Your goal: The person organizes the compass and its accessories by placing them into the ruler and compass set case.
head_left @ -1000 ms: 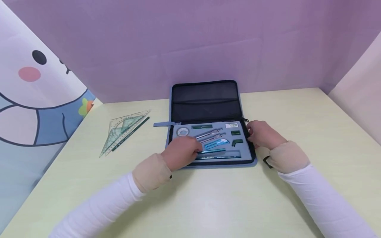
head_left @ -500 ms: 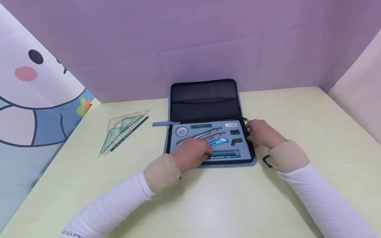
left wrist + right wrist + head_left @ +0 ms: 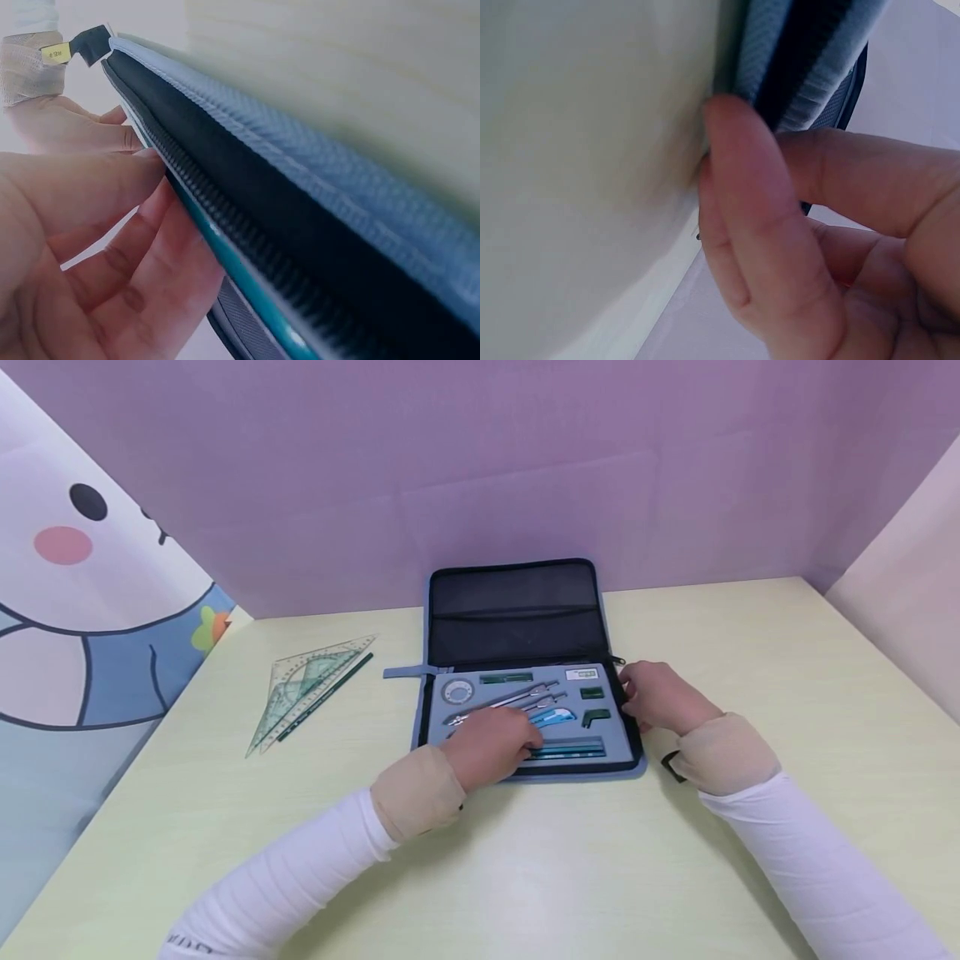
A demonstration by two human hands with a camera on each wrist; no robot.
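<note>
An unzipped drafting-set case (image 3: 517, 614) lies on the table, its black-lined lid leaning back. My left hand (image 3: 495, 745) is at the front slot of its grey tray, thumb and fingers around the near end of a teal pencil (image 3: 570, 744). In the left wrist view the teal pencil (image 3: 225, 247) runs along the zip edge under my fingertips. A second pencil lies alongside it in the slot. My right hand (image 3: 663, 699) pinches the case's right edge; in the right wrist view its thumb and fingers meet at the blue rim (image 3: 761, 60).
Compasses (image 3: 498, 702), a blue utility knife (image 3: 552, 717), a round protractor (image 3: 457, 691), an eraser (image 3: 582, 674) and small green pieces sit in the tray. Left of the case, clear set squares (image 3: 303, 689) lie beside a dark green pencil (image 3: 326, 697). A purple backdrop (image 3: 525, 468) stands behind.
My left hand has moved right and brought the teal pencil down into the front slot beside the other one. My right hand stays at the case's right edge.
</note>
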